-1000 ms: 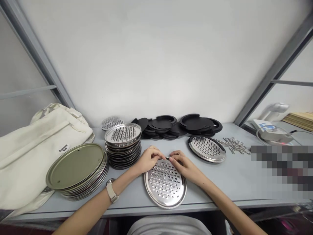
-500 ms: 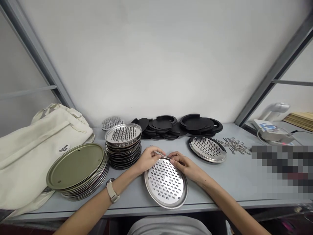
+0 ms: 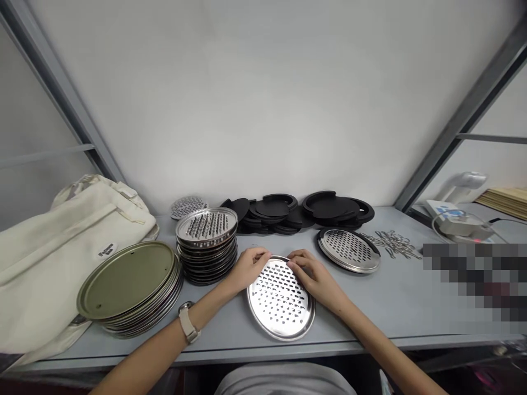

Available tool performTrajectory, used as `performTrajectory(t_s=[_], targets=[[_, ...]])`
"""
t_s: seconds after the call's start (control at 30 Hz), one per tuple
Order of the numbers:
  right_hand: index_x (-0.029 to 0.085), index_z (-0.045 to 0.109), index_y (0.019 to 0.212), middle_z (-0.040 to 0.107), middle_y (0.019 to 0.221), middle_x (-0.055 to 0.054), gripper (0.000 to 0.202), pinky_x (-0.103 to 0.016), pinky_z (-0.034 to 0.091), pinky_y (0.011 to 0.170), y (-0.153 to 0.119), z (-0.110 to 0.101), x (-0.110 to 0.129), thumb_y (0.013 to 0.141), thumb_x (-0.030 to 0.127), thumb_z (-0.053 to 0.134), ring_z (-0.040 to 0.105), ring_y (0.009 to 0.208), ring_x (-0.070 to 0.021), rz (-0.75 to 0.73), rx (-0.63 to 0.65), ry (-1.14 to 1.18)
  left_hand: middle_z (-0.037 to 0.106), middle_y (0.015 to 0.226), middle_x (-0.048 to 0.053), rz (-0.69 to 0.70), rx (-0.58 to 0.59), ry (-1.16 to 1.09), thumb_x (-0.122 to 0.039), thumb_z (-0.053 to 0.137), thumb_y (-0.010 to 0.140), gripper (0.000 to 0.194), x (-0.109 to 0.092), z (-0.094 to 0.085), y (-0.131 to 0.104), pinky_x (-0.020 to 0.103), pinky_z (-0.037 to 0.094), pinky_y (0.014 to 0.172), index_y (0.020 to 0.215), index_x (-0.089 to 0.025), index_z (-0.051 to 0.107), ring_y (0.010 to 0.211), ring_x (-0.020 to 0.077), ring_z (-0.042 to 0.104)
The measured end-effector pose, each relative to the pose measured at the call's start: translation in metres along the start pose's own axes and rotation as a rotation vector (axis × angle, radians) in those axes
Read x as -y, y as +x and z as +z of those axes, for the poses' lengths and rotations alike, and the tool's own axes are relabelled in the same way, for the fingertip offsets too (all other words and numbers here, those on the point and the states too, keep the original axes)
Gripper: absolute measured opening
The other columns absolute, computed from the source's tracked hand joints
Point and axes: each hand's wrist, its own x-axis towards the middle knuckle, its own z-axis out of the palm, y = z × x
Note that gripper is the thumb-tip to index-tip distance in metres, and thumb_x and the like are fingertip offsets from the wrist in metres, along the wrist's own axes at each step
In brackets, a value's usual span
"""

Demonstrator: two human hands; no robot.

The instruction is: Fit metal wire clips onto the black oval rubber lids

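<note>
A round steel grater disc (image 3: 281,299) with many punched holes lies on the grey table (image 3: 411,296) in front of me. My left hand (image 3: 247,268) grips its far left rim and my right hand (image 3: 313,276) grips its far right rim, fingertips almost meeting at the far edge. The far edge looks slightly raised. A watch (image 3: 188,323) sits on my left wrist.
A stack of grater discs (image 3: 207,244) stands just left of my hands, and a pile of olive-green lids (image 3: 129,285) further left beside a cream cloth bag (image 3: 61,241). Black rubber rings (image 3: 300,211) lie at the back, another grater disc (image 3: 349,249) and metal clips (image 3: 393,244) at right.
The disc has shifted a little away from me and its far edge has lifted; my fingertips moved from pinching something at its far edge to holding the rim on both sides.
</note>
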Motion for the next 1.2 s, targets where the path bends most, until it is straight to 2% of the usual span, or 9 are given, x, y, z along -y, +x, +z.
performTrajectory(t_s=[0.1, 0.27, 0.43, 0.6, 0.7, 0.9, 1.03, 1.2], targets=[[0.019, 0.06, 0.079, 0.053, 0.1, -0.008, 0.026, -0.033, 0.042, 0.085, -0.001, 0.002, 0.004, 0.092, 0.034, 0.043, 0.055, 0.095, -0.0212, -0.039, -0.061, -0.068, 0.058, 0.075, 0.003, 0.018, -0.043, 0.017, -0.036, 0.045, 0.089, 0.031, -0.003, 0.001, 0.0, 0.023, 0.04, 0.066, 0.077, -0.013, 0.06, 0.074, 0.0155, 0.054], [0.019, 0.056, 0.076, 0.052, 0.095, -0.007, 0.031, -0.032, 0.042, 0.084, -0.004, 0.003, 0.009, 0.095, 0.034, 0.037, 0.054, 0.091, -0.0195, -0.071, -0.059, -0.06, 0.061, 0.078, 0.004, 0.032, -0.094, 0.066, -0.034, 0.045, 0.089, 0.028, -0.007, 0.003, -0.001, 0.024, 0.042, 0.07, 0.077, -0.014, 0.06, 0.076, 0.0163, 0.056], [0.018, 0.054, 0.069, 0.053, 0.1, -0.007, 0.034, -0.031, 0.042, 0.084, -0.005, 0.003, 0.01, 0.09, 0.044, 0.047, 0.054, 0.094, -0.0199, -0.013, 0.021, -0.002, 0.062, 0.077, 0.003, 0.027, -0.119, 0.129, -0.033, 0.044, 0.088, 0.027, -0.006, 0.004, -0.002, 0.023, 0.042, 0.069, 0.077, -0.014, 0.061, 0.075, 0.0163, 0.057], [0.017, 0.051, 0.054, 0.055, 0.115, -0.008, 0.05, -0.03, 0.039, 0.092, -0.003, 0.0, 0.011, 0.09, 0.051, 0.041, 0.053, 0.104, -0.0225, 0.067, 0.128, 0.124, 0.062, 0.076, 0.003, 0.034, -0.129, 0.124, -0.033, 0.042, 0.089, 0.029, -0.006, 0.004, -0.002, 0.023, 0.042, 0.068, 0.077, -0.015, 0.061, 0.074, 0.0159, 0.056], [0.017, 0.057, 0.057, 0.056, 0.115, -0.007, 0.051, -0.031, 0.039, 0.094, -0.003, -0.004, 0.015, 0.088, 0.055, 0.042, 0.054, 0.104, -0.0239, 0.085, 0.194, 0.202, 0.062, 0.075, 0.003, 0.032, -0.142, 0.127, -0.034, 0.043, 0.09, 0.029, -0.007, 0.003, -0.002, 0.023, 0.042, 0.068, 0.076, -0.015, 0.06, 0.073, 0.0162, 0.056], [0.016, 0.067, 0.064, 0.058, 0.11, -0.007, 0.042, -0.035, 0.041, 0.093, -0.003, -0.014, 0.02, 0.075, 0.056, 0.061, 0.053, 0.106, -0.0272, 0.11, 0.33, 0.316, 0.064, 0.078, 0.003, 0.02, -0.136, 0.098, -0.032, 0.043, 0.09, 0.028, -0.005, 0.003, -0.002, 0.023, 0.042, 0.069, 0.077, -0.015, 0.061, 0.076, 0.0166, 0.057], [0.017, 0.071, 0.071, 0.058, 0.108, -0.007, 0.04, -0.035, 0.043, 0.09, -0.001, -0.014, 0.019, 0.072, 0.056, 0.064, 0.055, 0.101, -0.0258, 0.117, 0.346, 0.36, 0.063, 0.077, 0.003, 0.023, -0.148, 0.092, -0.032, 0.042, 0.09, 0.029, -0.005, 0.002, -0.001, 0.023, 0.041, 0.068, 0.078, -0.015, 0.062, 0.075, 0.0165, 0.057], [0.016, 0.07, 0.066, 0.058, 0.108, -0.007, 0.043, -0.033, 0.044, 0.089, -0.001, -0.013, 0.015, 0.07, 0.058, 0.064, 0.056, 0.099, -0.0239, 0.122, 0.398, 0.365, 0.064, 0.079, 0.003, 0.02, -0.137, 0.079, -0.033, 0.042, 0.091, 0.03, -0.005, 0.001, -0.001, 0.023, 0.041, 0.069, 0.081, -0.015, 0.064, 0.076, 0.017, 0.057]])
